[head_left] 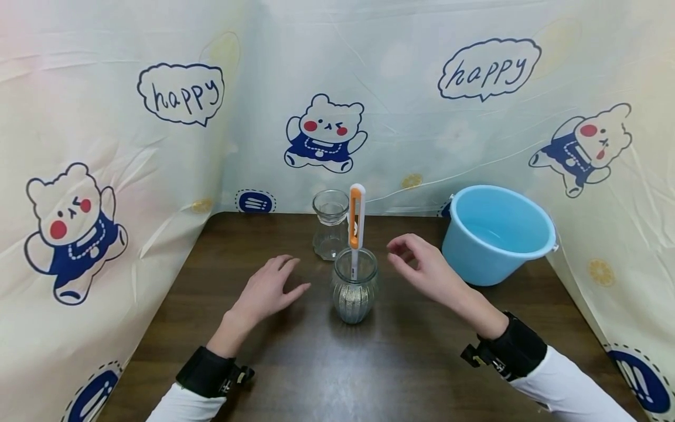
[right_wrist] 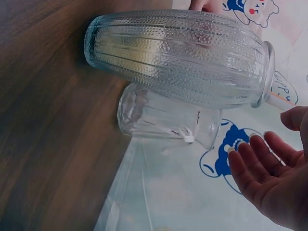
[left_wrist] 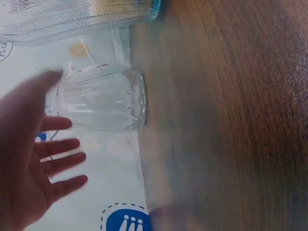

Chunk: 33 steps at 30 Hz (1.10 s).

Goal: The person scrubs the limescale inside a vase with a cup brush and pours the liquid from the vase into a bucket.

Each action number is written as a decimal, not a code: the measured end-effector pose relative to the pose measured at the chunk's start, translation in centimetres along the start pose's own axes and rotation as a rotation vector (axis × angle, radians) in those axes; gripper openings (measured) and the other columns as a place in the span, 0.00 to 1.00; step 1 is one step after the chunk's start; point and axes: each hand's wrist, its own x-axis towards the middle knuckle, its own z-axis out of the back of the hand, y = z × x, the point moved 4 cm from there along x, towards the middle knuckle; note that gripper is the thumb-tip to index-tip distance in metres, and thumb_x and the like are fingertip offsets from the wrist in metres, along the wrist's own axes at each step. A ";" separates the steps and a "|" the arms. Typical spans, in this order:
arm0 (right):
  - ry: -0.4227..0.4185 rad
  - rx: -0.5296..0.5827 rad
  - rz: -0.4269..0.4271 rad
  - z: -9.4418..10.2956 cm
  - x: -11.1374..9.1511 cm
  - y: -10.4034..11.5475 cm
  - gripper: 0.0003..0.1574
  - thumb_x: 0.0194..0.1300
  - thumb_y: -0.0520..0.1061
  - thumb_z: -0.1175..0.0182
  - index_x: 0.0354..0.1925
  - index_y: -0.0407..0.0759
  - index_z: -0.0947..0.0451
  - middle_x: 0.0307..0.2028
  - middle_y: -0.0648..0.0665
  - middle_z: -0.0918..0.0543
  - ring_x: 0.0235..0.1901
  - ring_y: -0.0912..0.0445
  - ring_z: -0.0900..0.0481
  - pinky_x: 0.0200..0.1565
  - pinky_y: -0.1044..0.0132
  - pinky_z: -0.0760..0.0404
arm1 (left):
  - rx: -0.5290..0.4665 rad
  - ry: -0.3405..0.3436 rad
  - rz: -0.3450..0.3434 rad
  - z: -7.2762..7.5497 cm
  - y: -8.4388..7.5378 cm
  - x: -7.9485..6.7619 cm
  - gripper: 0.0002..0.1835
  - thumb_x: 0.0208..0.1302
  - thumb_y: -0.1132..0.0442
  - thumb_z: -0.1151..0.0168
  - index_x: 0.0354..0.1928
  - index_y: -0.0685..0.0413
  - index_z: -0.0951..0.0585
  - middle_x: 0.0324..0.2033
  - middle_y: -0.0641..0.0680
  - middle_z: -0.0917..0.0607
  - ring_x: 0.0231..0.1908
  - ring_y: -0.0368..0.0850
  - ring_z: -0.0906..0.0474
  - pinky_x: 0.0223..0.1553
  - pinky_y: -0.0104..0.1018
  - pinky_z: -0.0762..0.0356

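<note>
A ribbed, bead-textured glass vase (head_left: 354,302) stands upright on the table between my two hands. A slim white-and-orange tool (head_left: 357,217) leans up out of its mouth. Just behind and slightly left is a smaller clear faceted glass vase (head_left: 328,240) with a narrowed neck. My left hand (head_left: 271,287) hovers left of the ribbed vase, fingers spread and holding nothing. On the other side, my right hand (head_left: 424,269) is held with fingers loosely bent, apart from the vase. In the right wrist view, the thumb of the right hand (right_wrist: 274,168) is near the ribbed vase's rim (right_wrist: 266,74).
A light blue bucket (head_left: 495,225) stands at the right rear of the dark wooden table (head_left: 295,375), close beyond my right hand. Pale cloth with printed bears (head_left: 327,135) hangs behind and along both sides. A black camera band (head_left: 514,346) circles my right wrist.
</note>
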 end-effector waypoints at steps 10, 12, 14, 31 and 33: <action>-0.034 -0.017 -0.029 1.3 0.1 -0.7 0.17 0.76 0.44 0.38 0.58 0.40 0.23 0.50 0.45 0.17 0.46 0.52 0.17 0.49 0.48 0.14 | -0.390 -0.008 -0.070 -0.3 -1.7 0.5 0.61 0.53 0.37 0.21 0.82 0.49 0.44 0.72 0.58 0.28 0.71 0.57 0.32 0.67 0.61 0.30; -0.042 -0.024 -0.030 1.4 0.1 -0.7 0.17 0.76 0.44 0.38 0.58 0.41 0.23 0.50 0.45 0.17 0.46 0.53 0.17 0.49 0.49 0.14 | -0.478 -0.003 -0.088 -0.6 -2.2 0.8 0.63 0.52 0.39 0.19 0.83 0.46 0.47 0.72 0.58 0.29 0.72 0.58 0.33 0.69 0.62 0.32; -0.050 -0.024 -0.029 1.5 0.2 -0.7 0.17 0.76 0.44 0.38 0.58 0.40 0.23 0.50 0.45 0.16 0.46 0.53 0.17 0.49 0.50 0.14 | -0.542 0.001 -0.103 -0.8 -2.8 1.0 0.64 0.51 0.40 0.18 0.83 0.43 0.48 0.72 0.58 0.30 0.72 0.59 0.34 0.70 0.63 0.34; -0.082 -0.004 -0.046 2.0 1.3 0.1 0.19 0.77 0.49 0.40 0.60 0.42 0.23 0.51 0.45 0.17 0.48 0.53 0.18 0.49 0.52 0.15 | -0.983 -0.054 -0.153 -3.5 -6.6 3.0 0.69 0.47 0.26 0.25 0.82 0.51 0.48 0.77 0.60 0.35 0.76 0.59 0.40 0.71 0.65 0.38; -0.089 0.010 -0.044 1.9 1.8 0.6 0.20 0.77 0.51 0.40 0.60 0.42 0.24 0.52 0.45 0.17 0.48 0.53 0.18 0.50 0.51 0.15 | -0.999 -0.065 -0.147 -3.7 -6.8 2.9 0.68 0.46 0.27 0.24 0.82 0.50 0.47 0.76 0.59 0.34 0.76 0.58 0.40 0.72 0.65 0.40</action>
